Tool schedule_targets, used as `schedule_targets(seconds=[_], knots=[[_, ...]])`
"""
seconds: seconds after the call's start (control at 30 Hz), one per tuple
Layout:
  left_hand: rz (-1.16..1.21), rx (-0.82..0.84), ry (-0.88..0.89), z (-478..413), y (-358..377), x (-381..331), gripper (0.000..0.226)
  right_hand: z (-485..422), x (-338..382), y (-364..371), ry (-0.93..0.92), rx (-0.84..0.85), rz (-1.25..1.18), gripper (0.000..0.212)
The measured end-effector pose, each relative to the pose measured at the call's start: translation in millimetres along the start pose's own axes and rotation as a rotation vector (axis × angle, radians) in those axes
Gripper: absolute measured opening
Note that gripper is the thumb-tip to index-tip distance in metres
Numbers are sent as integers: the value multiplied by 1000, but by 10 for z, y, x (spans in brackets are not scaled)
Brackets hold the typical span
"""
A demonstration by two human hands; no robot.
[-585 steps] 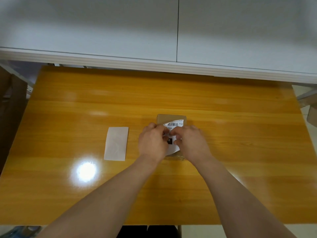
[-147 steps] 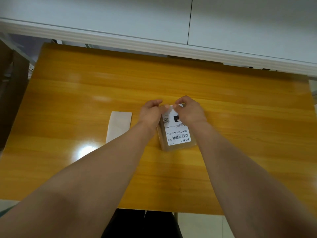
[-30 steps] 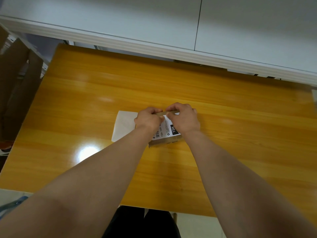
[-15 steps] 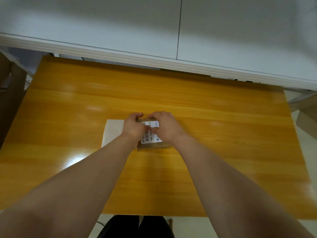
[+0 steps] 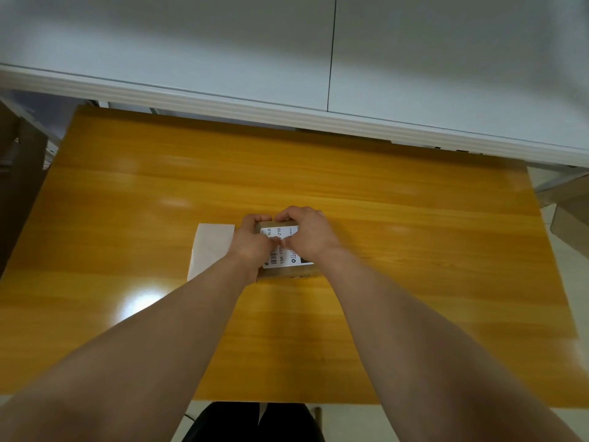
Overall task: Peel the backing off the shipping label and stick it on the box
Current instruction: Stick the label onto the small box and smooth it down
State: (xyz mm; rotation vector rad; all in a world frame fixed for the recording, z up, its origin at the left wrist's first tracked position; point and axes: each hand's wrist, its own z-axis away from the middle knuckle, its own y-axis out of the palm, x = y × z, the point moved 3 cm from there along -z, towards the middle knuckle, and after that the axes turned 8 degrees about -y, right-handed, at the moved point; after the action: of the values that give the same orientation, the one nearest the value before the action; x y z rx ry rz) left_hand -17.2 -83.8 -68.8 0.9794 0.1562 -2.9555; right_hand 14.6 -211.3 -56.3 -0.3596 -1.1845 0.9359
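A small brown cardboard box (image 5: 287, 273) lies on the orange wooden table (image 5: 414, 250). A white shipping label (image 5: 282, 258) with a barcode and "15H-159" print lies flat on its top. My left hand (image 5: 253, 242) grips the box's left side, its fingers curled over the far edge and its thumb on the label. My right hand (image 5: 307, 234) covers the right part, fingers hooked over the far edge, thumb pressing the label. Both hands hide much of the label. The white peeled backing sheet (image 5: 210, 248) lies flat just left of my left hand.
A white cabinet or wall panel (image 5: 287, 74) runs along the table's far edge. Brown cardboard (image 5: 19, 186) stands off the left side, and another cardboard piece (image 5: 570, 212) shows at the right edge. A light glare (image 5: 140, 301) sits on the table near my left forearm.
Over the last second the box has been turned, so the label text now runs away from me. Both hands stay on the box, pressing the label; the view has shifted slightly.
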Motion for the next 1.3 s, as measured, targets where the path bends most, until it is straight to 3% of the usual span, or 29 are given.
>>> schedule_targets(seconds=[0.4,0.8,0.97,1.03,1.13,1.2,1.3], knots=[[93,-34,-33,-5,8,0,36,-92,47,20,133,-25,-68,31],[218,-102,-109,26,35,-14,24,-24,64,55,155,-167,-10,18],[273,-31,-108,12,-21,-39,19,-17,13,17,74,-54,-1,16],[296,47,-86,31,-81,-45,28,-2,7,-28,18,64,30,36],[243,186,-38,18,-166,30,73,43,19,-87,-43,187,70,62],[150,242,-18,33,-187,88,92,62,29,-70,-60,206,112,68],[83,231,-14,72,-193,124,95,74,51,-28,-48,174,147,66]])
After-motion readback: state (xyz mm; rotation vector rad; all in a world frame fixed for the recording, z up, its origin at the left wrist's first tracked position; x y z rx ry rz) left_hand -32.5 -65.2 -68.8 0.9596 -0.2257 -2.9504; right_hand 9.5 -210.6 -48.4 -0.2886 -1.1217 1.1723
